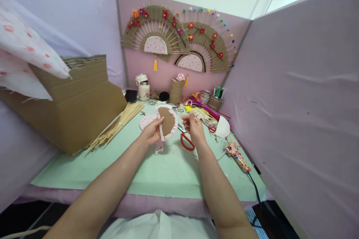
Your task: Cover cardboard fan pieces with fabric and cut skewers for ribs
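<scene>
My left hand (152,130) is closed on the edge of a half-round piece of brown cardboard (168,122), tilted up above the table. White-and-pink cloth is folded over its rim. Just right of it, my right hand (194,127) has its fingers curled and pinched together; whatever they hold, if anything, is too small to make out. Red-handled scissors (187,142) lie on the table below and left of that hand. Behind my left hand rests a spotted cloth piece (147,120), and a small cloth scrap (159,147) lies in front.
Bamboo sticks (117,125) lie by a large cardboard sheet (81,101) on the left. At right are a glue gun (238,157) with a cord, a white half-disc (223,127) and coloured strips (206,108). A bottle (143,89) and cardboard tube (175,90) stand at the back.
</scene>
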The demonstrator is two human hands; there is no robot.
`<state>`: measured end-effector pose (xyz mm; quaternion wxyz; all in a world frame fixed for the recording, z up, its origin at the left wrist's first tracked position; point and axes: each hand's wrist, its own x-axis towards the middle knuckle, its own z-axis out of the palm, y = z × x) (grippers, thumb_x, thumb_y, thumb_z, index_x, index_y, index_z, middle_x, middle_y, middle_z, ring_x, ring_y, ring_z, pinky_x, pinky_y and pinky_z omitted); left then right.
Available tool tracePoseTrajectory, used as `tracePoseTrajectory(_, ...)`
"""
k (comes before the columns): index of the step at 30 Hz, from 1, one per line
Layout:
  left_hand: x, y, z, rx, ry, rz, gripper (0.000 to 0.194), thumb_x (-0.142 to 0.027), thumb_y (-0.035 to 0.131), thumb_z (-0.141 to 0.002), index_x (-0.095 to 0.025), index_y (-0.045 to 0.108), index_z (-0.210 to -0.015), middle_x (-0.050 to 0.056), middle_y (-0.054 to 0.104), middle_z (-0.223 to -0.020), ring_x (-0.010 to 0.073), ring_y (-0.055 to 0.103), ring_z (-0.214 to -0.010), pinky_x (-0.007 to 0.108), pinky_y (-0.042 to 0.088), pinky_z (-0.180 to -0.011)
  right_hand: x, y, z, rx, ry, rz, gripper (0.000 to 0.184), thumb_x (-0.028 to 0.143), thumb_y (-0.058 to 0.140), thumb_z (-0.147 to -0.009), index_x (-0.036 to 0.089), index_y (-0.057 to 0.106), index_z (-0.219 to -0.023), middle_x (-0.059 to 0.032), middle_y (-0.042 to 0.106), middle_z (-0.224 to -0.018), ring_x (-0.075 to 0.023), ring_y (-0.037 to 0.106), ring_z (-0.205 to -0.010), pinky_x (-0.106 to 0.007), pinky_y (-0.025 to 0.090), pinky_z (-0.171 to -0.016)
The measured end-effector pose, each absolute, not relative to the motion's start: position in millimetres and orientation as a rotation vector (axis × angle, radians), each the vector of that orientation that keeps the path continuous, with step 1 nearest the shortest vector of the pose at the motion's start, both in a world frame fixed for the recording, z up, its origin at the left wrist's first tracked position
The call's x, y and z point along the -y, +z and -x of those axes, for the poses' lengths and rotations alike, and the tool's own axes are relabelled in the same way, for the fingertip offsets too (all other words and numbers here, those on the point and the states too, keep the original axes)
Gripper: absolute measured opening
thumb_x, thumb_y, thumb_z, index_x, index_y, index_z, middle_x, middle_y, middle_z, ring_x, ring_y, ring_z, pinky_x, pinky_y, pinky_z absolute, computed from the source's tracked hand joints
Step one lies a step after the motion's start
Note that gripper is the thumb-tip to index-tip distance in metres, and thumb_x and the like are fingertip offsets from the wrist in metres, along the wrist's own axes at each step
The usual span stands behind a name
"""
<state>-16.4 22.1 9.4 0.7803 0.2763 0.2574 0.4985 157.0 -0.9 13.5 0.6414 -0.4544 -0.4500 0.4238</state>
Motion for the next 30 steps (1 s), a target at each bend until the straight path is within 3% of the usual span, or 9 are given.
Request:
tracePoseTrajectory(6, -28, 16, 25, -0.538, 1.052, -0.317, 0.026, -0.023, 0.043, -0.093, -0.012, 0.059, -0.111, 0.007, 0.070, -0.078, 0.0142, 0.069, -0.068, 0.023, 0.057, -0.064, 0, 13, -159, 0.998, 0.933, 1.027, 0.060, 0.074, 0.050, -0.073, 0.016, 0.065, -0.072, -0.0036, 0.056, -0.063, -0.0099, 0.044, -0.050, -0.023, 0.033, -0.044)
tracePoseTrajectory(11, -25, 15, 37, -0.394, 0.976, -0.253, 0.031, -0.009, 0.039, -0.091, -0.017, 0.055, -0.117, 0.003, 0.063, -0.073, 0.0050, 0.059, -0.049, 0.010, 0.049, -0.042, 0, 12, -159, 1.045, 0.884, 1.040, 0.059, 0.074, 0.050, -0.073, 0.017, 0.065, -0.071, -0.0025, 0.057, -0.062, -0.0101, 0.044, -0.049, -0.025, 0.033, -0.047)
tracePoseTrajectory(16, -24, 10, 41, -0.322, 0.952, -0.292, 0.033, -0.006, 0.040, -0.089, -0.018, 0.056, -0.115, 0.000, 0.061, -0.072, 0.0003, 0.052, -0.042, 0.004, 0.042, -0.037, -1, 11, -158, 1.075, 0.879, 1.034, 0.058, 0.072, 0.051, -0.074, 0.016, 0.065, -0.070, -0.0026, 0.056, -0.061, -0.0101, 0.045, -0.051, -0.024, 0.034, -0.047)
tracePoseTrajectory(25, -25, 9, 42, -0.357, 0.983, -0.336, 0.035, -0.012, 0.041, -0.090, -0.022, 0.053, -0.121, 0.002, 0.064, -0.078, 0.0034, 0.052, -0.042, 0.011, 0.042, -0.037, 0, 10, -158, 1.129, 0.844, 1.043, 0.056, 0.071, 0.050, -0.075, 0.017, 0.065, -0.070, -0.0026, 0.057, -0.061, -0.0107, 0.046, -0.053, -0.025, 0.037, -0.050)
tracePoseTrajectory(30, -24, 9, 43, -0.332, 0.956, -0.318, 0.032, -0.011, 0.042, -0.090, -0.021, 0.055, -0.118, 0.002, 0.065, -0.078, 0.0026, 0.052, -0.044, 0.009, 0.042, -0.038, 1, 12, -156, 1.199, 0.769, 1.090, 0.055, 0.069, 0.047, -0.079, 0.017, 0.065, -0.072, -0.0023, 0.057, -0.061, -0.0114, 0.047, -0.054, -0.025, 0.038, -0.053)
